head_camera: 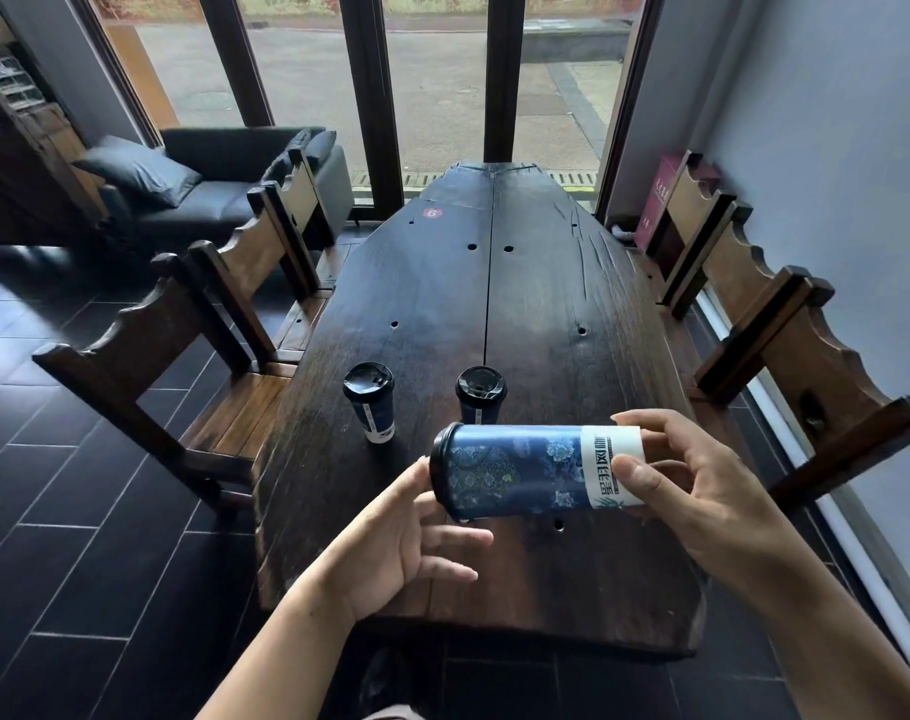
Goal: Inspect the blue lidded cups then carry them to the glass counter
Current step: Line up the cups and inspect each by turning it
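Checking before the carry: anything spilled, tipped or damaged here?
No spill or damage shows. One blue cup is held sideways over the table, lid on: right hand pinches its base, left hand touches the lid end. Two other cups stand upright, lidded.

Wood tbl (546, 304); L cup (369, 402), R cup (480, 394) upright

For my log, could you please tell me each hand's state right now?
Left hand: open, at the lid end of the blue cup.
Right hand: closed, holding the cup's base end.

two upright cups (368, 402) (480, 394) ahead, bare tabletop (536, 304) beyond
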Tool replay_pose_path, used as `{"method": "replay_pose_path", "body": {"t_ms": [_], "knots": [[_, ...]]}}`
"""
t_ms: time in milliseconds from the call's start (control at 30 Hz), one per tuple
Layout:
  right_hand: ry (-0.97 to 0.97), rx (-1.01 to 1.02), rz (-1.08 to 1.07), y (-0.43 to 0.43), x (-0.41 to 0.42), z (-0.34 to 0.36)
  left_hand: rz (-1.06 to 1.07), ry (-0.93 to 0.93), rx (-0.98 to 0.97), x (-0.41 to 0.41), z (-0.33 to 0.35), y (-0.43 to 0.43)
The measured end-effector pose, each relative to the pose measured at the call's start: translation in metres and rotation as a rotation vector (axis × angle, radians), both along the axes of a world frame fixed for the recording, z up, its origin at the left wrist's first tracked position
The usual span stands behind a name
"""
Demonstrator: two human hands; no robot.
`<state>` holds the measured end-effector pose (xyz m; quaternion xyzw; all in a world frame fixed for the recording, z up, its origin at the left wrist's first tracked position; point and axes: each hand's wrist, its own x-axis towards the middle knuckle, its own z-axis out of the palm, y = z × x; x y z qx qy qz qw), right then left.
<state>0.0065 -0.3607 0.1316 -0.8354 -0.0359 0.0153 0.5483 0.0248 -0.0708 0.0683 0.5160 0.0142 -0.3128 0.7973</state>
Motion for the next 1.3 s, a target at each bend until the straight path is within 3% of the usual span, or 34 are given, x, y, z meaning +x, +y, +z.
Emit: {"method": "replay_pose_path", "body": {"t_ms": [367,633,1000,1300], "knots": [[-0.062,-0.081,0.096,0.004,-0.010,0.008,-0.103,0.065,-0.037,-0.001,-0.002,0.005],[-0.076,-0.118,0.127,0.009,-0.014,0.005,-0.036,0.091,-0.020,-0.004,0.001,0.002],[0.163,0.067,0.019,0.015,-0.008,-0.004,0.173,-0.088,-0.091,-0.007,-0.009,0.015],[0.281,0.186,-0.096,0.023,-0.007,0.000,0.162,-0.143,-0.183,-0.009,-0.017,0.006]]}}
